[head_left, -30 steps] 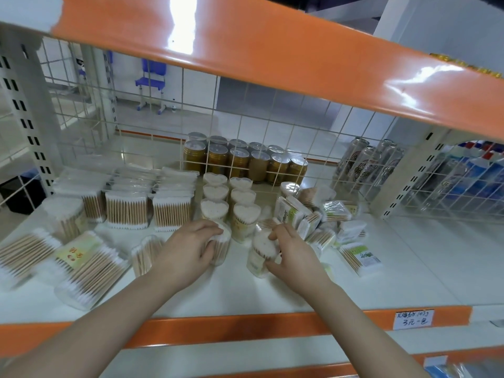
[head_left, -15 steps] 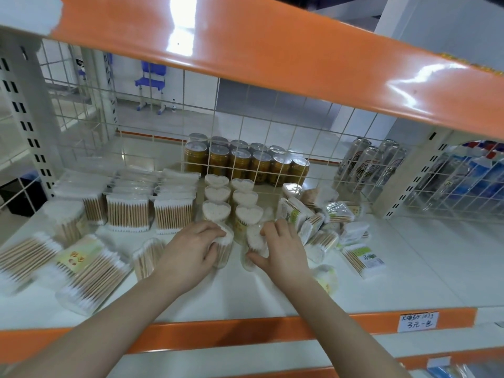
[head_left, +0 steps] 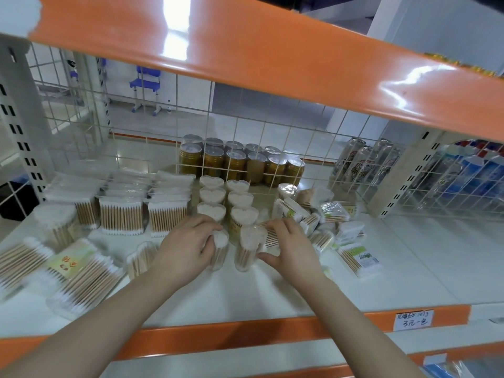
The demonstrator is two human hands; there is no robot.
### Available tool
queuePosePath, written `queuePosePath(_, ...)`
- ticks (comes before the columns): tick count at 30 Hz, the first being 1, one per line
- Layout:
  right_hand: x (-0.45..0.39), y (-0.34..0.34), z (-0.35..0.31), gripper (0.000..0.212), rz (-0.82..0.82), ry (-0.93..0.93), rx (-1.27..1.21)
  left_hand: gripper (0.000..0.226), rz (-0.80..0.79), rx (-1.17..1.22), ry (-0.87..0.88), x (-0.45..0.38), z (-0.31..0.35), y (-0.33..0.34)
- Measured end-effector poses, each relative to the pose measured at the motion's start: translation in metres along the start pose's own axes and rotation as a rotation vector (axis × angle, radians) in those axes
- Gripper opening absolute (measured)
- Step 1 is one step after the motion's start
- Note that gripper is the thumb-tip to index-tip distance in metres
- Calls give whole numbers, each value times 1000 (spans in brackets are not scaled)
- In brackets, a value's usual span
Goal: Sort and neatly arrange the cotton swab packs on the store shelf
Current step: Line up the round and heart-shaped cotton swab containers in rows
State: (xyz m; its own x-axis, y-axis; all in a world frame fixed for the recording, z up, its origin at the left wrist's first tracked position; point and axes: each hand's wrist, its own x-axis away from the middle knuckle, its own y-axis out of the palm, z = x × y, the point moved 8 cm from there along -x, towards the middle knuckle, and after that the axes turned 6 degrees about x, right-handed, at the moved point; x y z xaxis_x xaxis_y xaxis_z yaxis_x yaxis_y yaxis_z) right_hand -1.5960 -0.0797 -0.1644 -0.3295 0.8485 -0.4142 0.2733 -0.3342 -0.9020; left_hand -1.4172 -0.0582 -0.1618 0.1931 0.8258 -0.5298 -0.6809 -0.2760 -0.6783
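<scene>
On the white shelf (head_left: 245, 296), my left hand (head_left: 185, 246) grips an upright heart-shaped swab jar (head_left: 220, 249). My right hand (head_left: 291, 246) holds a second heart-shaped jar (head_left: 248, 249) beside it, thumb at the base and fingers behind. Both stand at the front of two rows of heart-shaped jars (head_left: 226, 197). Rectangular swab boxes (head_left: 120, 211) stand in rows to the left. Flat swab bags (head_left: 79, 276) lie at the front left. A jumble of small swab packs (head_left: 324, 216) lies to the right.
Gold cans (head_left: 240, 165) stand behind a wire grid at the back, and tall cans (head_left: 362, 162) at the back right. An orange upper shelf edge (head_left: 272, 55) hangs overhead. A price tag (head_left: 413, 320) sits on the front rail. A lone swab pack (head_left: 360, 259) lies at the right.
My right hand has moved its jar left, next to the jar in my left hand, at the front of the heart-jar rows. My left hand stays on its jar.
</scene>
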Motion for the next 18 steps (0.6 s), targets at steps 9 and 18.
queuePosePath(9,-27,20,41,50,-350,-79,158,37,7,-50,68,-17,17,3)
queuePosePath(18,-49,45,36,39,-523,-252,318,35,-169,-156,206,-17,30,23)
